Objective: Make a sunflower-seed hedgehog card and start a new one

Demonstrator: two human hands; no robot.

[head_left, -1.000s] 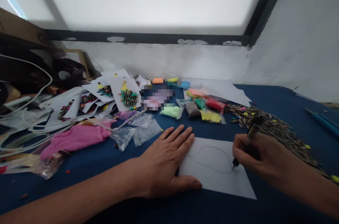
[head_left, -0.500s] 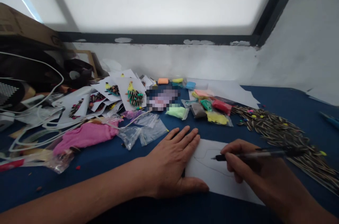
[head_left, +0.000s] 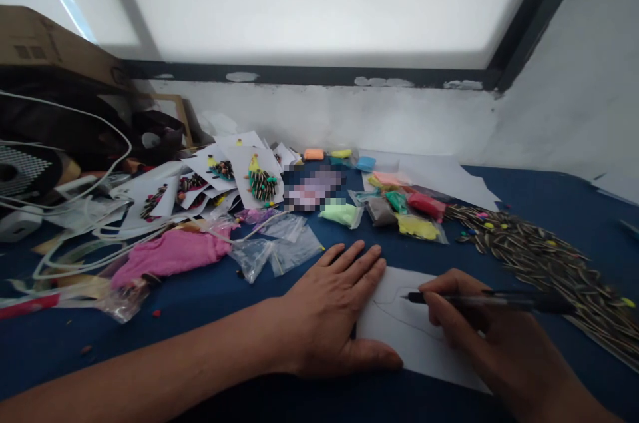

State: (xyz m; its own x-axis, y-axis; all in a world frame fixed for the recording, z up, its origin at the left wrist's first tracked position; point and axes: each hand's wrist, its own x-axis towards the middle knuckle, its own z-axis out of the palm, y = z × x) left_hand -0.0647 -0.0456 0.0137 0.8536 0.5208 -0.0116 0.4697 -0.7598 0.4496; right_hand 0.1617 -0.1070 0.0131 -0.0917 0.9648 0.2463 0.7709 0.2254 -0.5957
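pen swung leftward over paper, gripped by right fingers; left fingers lie flat.

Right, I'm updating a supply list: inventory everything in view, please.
paper: 1, white, front centre
pen: 1, black and clear, over the paper
striped seeds: too many to count, dark, right
small packets: around ten, mixed colours, back centre
pink bundle: 1, pink, left
decorated cards: several, white, back left
clear bags: a few, transparent, beside the pink bundle
cable: count unclear, white, left
charger: 1, white, left edge
box: 1, brown, back left
loose sheets: a few, white, back right
pixelated patch: 1, purplish, middle
table: 1, dark blue, foreground
panel: 1, white, dark-framed, behind table
left hand: 1, bare, on the paper's edge
right hand: 1, bare, holding the pen
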